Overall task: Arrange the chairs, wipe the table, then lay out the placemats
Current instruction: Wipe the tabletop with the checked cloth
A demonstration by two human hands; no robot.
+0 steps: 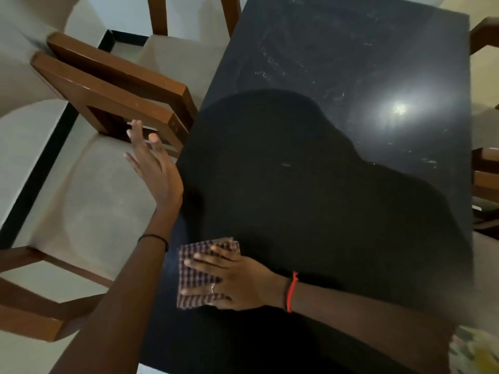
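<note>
At the near-left edge of the table (pixel 337 211), the right hand (pixel 237 284) presses the checked cloth (pixel 194 260) flat, fingers straight. Streaks (pixel 283 66) lie far-right of it; the left hand (pixel 156 168) hovers open.

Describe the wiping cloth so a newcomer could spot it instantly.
Start at the black table. Near its left edge, the right hand presses flat on a folded cloth. It is the only checked thing on the dark top.

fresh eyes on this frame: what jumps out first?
The right hand pressing flat on a checked cloth near the left edge of the black table. Then the bright light glare on the table's far right, and the left hand, open, beside the wooden chair.
</note>
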